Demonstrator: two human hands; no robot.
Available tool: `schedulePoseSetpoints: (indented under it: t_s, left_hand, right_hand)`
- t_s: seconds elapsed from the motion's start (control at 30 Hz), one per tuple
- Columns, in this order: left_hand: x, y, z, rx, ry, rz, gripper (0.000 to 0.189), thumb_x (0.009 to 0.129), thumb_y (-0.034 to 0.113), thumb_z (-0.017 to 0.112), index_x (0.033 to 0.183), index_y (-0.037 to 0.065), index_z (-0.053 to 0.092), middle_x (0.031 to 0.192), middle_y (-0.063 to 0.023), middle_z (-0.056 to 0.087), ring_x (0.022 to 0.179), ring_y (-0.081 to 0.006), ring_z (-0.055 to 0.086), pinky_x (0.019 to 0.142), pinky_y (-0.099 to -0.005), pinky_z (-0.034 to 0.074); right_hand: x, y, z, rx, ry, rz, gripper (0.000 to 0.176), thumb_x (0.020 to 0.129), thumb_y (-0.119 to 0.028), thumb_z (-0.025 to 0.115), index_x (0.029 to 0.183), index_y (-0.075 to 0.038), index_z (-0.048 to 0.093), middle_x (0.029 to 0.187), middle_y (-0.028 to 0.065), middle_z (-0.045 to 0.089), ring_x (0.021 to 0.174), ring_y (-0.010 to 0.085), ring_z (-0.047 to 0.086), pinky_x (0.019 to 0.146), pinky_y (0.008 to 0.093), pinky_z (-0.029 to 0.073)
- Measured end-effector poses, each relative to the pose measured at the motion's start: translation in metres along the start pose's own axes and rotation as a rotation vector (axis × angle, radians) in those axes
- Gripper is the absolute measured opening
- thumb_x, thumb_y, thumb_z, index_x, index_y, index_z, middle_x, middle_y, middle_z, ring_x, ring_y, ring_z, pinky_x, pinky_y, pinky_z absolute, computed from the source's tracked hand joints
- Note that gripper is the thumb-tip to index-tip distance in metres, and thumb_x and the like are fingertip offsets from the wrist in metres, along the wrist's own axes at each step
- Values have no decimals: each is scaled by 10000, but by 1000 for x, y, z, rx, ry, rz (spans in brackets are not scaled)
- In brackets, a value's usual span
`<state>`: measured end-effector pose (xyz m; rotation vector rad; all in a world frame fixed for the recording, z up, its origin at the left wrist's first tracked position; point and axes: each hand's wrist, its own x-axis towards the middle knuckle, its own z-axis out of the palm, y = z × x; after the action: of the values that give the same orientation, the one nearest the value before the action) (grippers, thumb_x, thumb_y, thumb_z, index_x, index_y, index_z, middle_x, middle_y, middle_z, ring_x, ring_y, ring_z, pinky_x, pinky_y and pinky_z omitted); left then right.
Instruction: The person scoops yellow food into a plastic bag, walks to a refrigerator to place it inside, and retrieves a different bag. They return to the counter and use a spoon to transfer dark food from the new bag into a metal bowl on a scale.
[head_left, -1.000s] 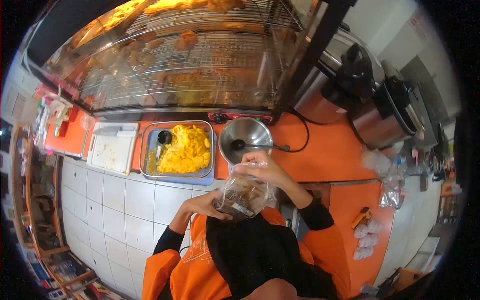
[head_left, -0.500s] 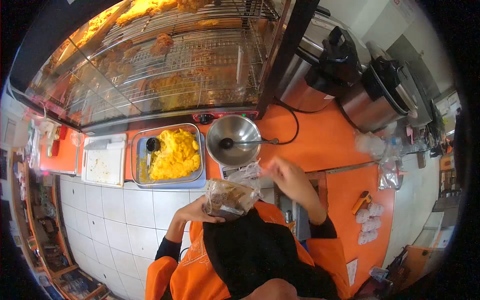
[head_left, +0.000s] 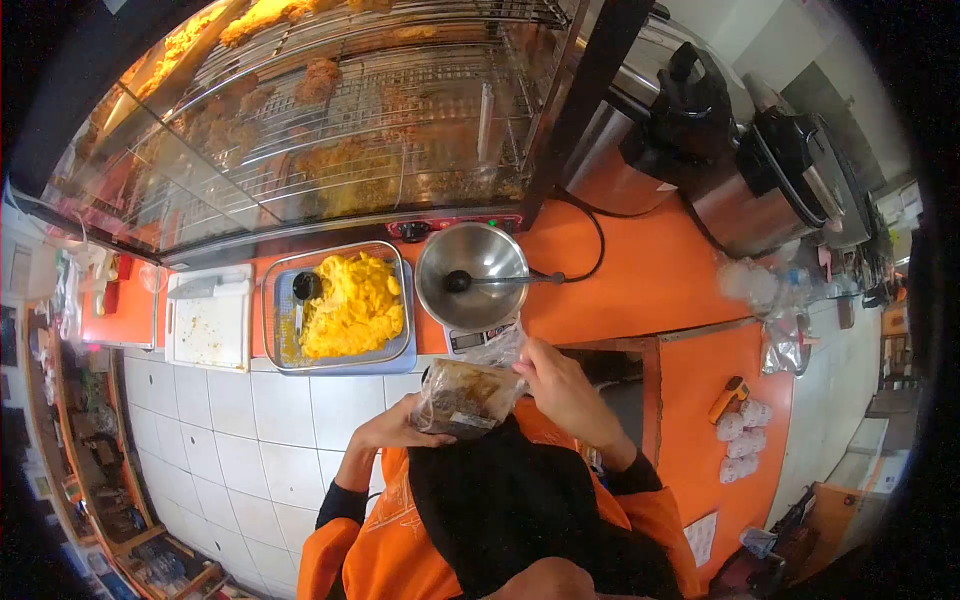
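A clear plastic bag [head_left: 465,398] with brownish contents is held in front of my chest, above the counter's near edge. My left hand [head_left: 402,424] grips its lower left side, the thumb lying across the front. At the bag's gathered upper right end, my right hand [head_left: 562,392] is closed with thumb and fingers pinching the loose plastic. Just beyond the bag stands a steel bowl [head_left: 437,250], apparently resting on a small scale [head_left: 466,341]. A ladle [head_left: 512,280] with a dark head lies in the bowl, its handle over the right rim.
Left of the bowl sits a tray [head_left: 268,335] of yellow food [head_left: 352,305] with a black scoop, then a white cutting board [head_left: 210,335] with a knife [head_left: 195,289]. A glass display cabinet [head_left: 300,225] stands behind. Large steel cookers [head_left: 740,205] are at right.
My right hand has come down and left and closed on the bag's plastic end. The left hand still holds the bag in nearly the same place.
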<state>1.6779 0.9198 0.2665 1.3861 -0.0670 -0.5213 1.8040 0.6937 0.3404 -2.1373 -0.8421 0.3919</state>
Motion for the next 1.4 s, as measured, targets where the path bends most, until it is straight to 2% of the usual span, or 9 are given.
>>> schedulePoseSetpoints:
  t_s: [0.13,0.33,0.43,0.67,0.77,0.97,1.17,1.23,1.4]
  left_hand:
    - [9,4,-12,104,-90,-13,538,705,38,730,1182,4,483,1092,-69,590,996,-117,516,884,-277,419]
    - [5,1,-5,6,41,-21,718,673,20,746,1284,25,369,1218,-85,486,1112,-169,457,938,-316,397]
    - [0,2,3,-62,130,-54,815,662,0,745,1338,36,291,1280,-93,431,1162,-193,427,970,-340,376]
    - [-1,1,11,18,203,11,815,672,-24,733,1344,36,277,1279,-89,426,1167,-200,425,970,-335,374]
    - [-2,2,15,66,262,26,806,675,-28,730,1342,36,281,1279,-94,424,1168,-204,426,967,-336,378]
    - [-5,-9,11,-171,283,1,640,678,37,757,1228,-5,433,1144,-64,550,1045,-139,503,919,-289,405]
    - [3,-42,-17,-10,11,-51,798,597,27,812,1273,0,389,1207,-79,511,1088,-145,478,929,-307,405]
    - [8,-59,-29,68,-112,127,871,567,39,831,1295,1,355,1234,-89,487,1098,-160,479,937,-319,402]
    - [36,-84,-21,-337,43,162,878,564,52,833,1296,-1,351,1235,-90,486,1099,-164,479,941,-322,397]
  right_hand:
    - [6,18,-7,-164,-42,-236,149,873,-136,509,872,-9,429,780,185,519,757,377,548,663,441,417]
    - [12,18,-15,108,-7,11,196,874,-165,532,799,-4,450,703,133,511,634,261,549,573,342,414]
    - [2,11,-13,29,-5,101,267,828,-262,609,791,-31,481,681,134,534,607,284,570,518,366,425]
    - [2,22,35,-158,251,-11,259,769,-219,665,713,-42,484,641,79,525,510,218,538,487,314,437]
    - [3,29,37,-269,259,-60,190,794,-185,608,749,-44,490,684,93,556,587,254,579,513,349,464]
    - [6,42,28,395,189,139,93,828,-105,575,795,-25,540,744,62,576,650,137,599,546,268,477]
    - [13,67,44,1363,-79,506,170,840,-94,534,991,-18,537,883,53,584,758,132,581,632,243,481]
    - [10,74,54,1369,-142,572,241,836,-84,516,1072,-37,497,862,54,583,734,117,562,625,227,461]
    - [3,81,38,1610,-160,571,356,803,-138,514,1143,-46,463,932,59,560,818,139,534,694,243,427]
